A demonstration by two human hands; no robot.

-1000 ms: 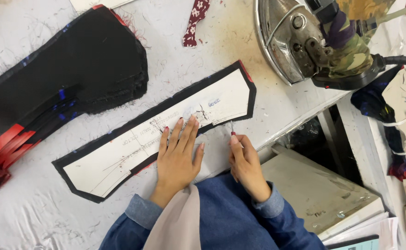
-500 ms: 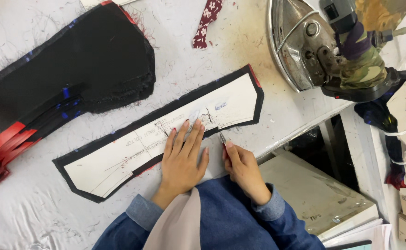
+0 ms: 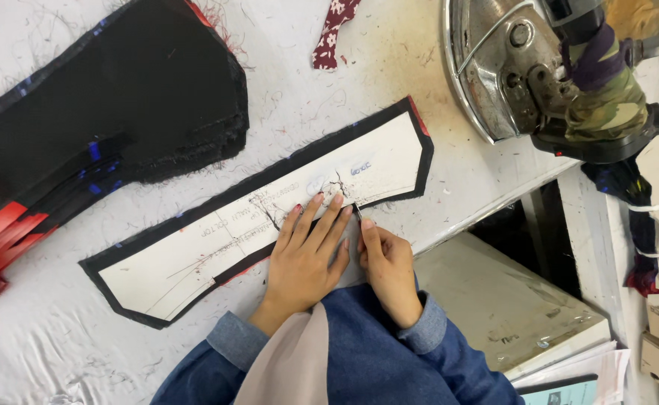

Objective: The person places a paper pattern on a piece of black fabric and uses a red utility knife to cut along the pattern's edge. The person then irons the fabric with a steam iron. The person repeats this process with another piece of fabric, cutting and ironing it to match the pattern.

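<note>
A long white paper pattern is laid on a strip of black fabric whose dark border shows all around it; both lie slanted across the white table, the pointed upper end toward the cutting machine. The left hand is spread flat, palm down, on the lower edge of the pattern near its middle, with fingers extended and nothing gripped. Just beside it, toward the table's near edge, the right hand is curled around a thin dark marking tool, pinched between thumb and forefinger, its tip set at the pattern's lower edge next to the left fingertips. The two hands are nearly touching.

Away from the pattern, on its far side, a stack of black cut pieces with red and blue edges is seen, separated by a band of bare table. A small red printed scrap lies beyond the pattern's upper end. The table's edge runs close under the pattern's right end, where a dark gap and a lower shelf are seen.
</note>
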